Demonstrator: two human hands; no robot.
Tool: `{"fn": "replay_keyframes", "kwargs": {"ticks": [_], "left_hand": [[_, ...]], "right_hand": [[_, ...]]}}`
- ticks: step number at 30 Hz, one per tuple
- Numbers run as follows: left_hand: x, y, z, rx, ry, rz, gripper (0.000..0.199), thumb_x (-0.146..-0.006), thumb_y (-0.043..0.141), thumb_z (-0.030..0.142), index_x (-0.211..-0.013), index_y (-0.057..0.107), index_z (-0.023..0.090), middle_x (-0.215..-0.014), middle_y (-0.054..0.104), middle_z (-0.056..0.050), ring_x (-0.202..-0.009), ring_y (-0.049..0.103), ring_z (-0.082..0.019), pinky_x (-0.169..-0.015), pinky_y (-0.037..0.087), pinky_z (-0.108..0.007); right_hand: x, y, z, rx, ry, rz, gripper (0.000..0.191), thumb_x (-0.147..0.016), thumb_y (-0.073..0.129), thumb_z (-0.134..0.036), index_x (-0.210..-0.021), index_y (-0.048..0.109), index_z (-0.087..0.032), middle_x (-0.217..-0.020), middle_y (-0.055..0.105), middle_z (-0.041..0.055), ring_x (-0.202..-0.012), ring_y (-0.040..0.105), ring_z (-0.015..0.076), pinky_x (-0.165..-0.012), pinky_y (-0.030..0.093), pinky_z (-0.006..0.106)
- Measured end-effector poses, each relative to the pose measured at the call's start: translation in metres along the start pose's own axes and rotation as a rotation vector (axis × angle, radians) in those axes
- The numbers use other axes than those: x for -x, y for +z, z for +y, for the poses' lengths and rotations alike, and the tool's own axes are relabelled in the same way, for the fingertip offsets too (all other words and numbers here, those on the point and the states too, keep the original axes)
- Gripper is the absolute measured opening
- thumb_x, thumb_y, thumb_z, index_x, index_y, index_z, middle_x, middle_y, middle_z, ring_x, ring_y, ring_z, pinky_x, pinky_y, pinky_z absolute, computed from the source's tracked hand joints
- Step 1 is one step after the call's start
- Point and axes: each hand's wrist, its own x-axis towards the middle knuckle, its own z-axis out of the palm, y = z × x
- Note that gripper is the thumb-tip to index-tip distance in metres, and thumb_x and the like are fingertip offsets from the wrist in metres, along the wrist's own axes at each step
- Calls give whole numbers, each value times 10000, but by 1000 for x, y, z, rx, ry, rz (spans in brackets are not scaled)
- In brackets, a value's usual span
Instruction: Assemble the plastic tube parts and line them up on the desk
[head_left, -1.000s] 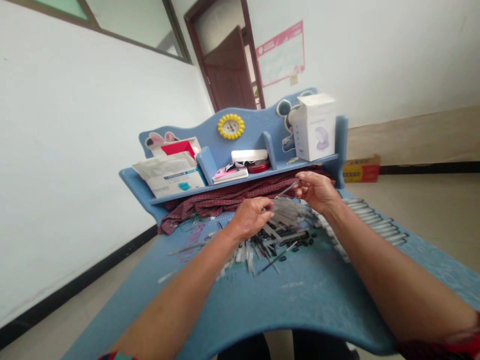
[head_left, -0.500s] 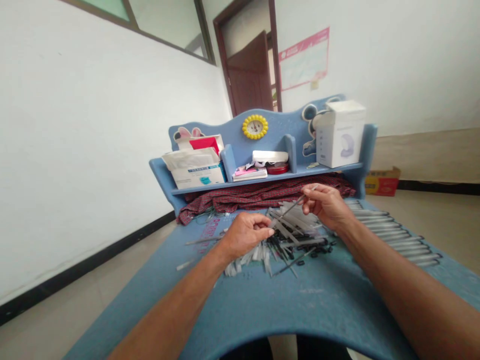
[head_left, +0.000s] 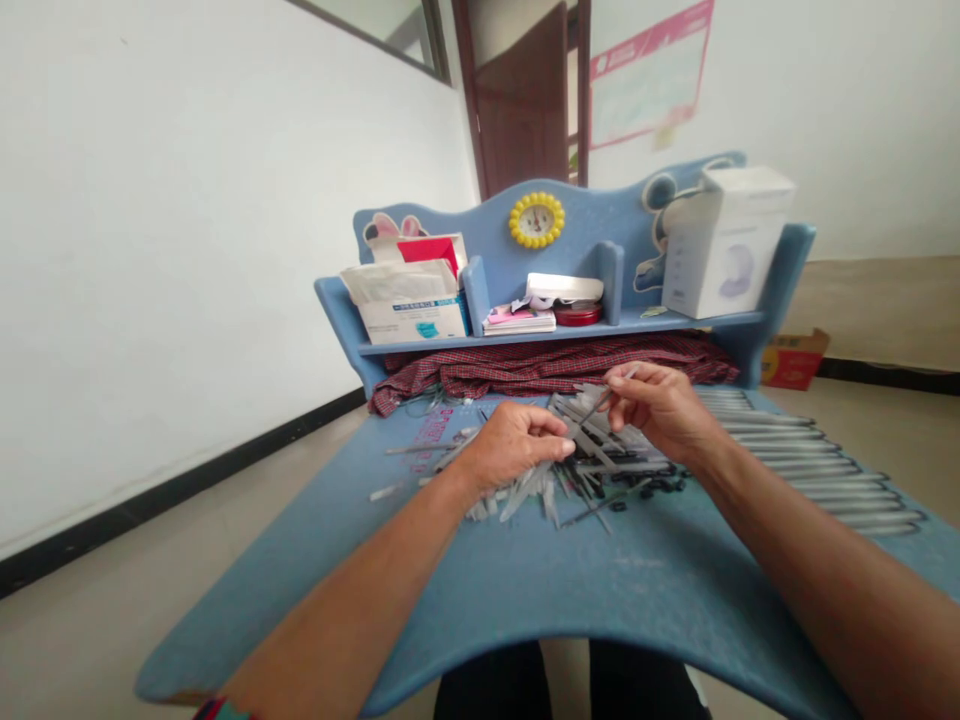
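My right hand (head_left: 652,405) pinches a thin grey stick that looks like a pen refill (head_left: 597,404), slanting down to the left. At its lower end the thumb and forefinger of my left hand (head_left: 517,440) are closed; what exactly they grip is partly hidden. Below and behind both hands lies a loose pile of translucent plastic strips or sleeves (head_left: 529,492), dark thin sticks and small black caps (head_left: 667,480). To the right of my right forearm, several pale, dark-tipped, pen-like tubes (head_left: 840,487) lie side by side in a row.
The blue table (head_left: 525,590) has a raised shelf at the back, holding a mask box (head_left: 416,318), a red round tin (head_left: 577,315) and a white carton (head_left: 727,245). A checked cloth (head_left: 525,370) lies bunched beneath the shelf. A white wall (head_left: 187,200) stands at left.
The camera view has shifted, so the table and shelf appear higher and farther right. My hands have come slightly closer together, with the thin stick still between them.
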Motion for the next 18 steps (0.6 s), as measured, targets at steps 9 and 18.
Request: {"fn": "replay_keyframes", "kwargs": {"ticks": [9, 18], "left_hand": [[4, -2, -2, 144, -45, -24, 197, -571, 716, 224, -719, 663, 106, -552, 595, 12, -461, 448, -60, -449, 299, -194], [11, -27, -1, 236, 3, 64, 213, -599, 705, 256, -744, 663, 106, -594, 621, -11, -427, 395, -38, -413, 246, -182]], "right_hand": [[14, 28, 14, 117, 130, -120, 286, -656, 713, -354, -816, 595, -148, -596, 672, 25, -381, 568, 124, -385, 445, 227], [20, 33, 21, 568, 212, -254, 235, -730, 607, -384, -692, 572, -155, -480, 570, -25, -319, 446, 69, -337, 313, 184]]}}
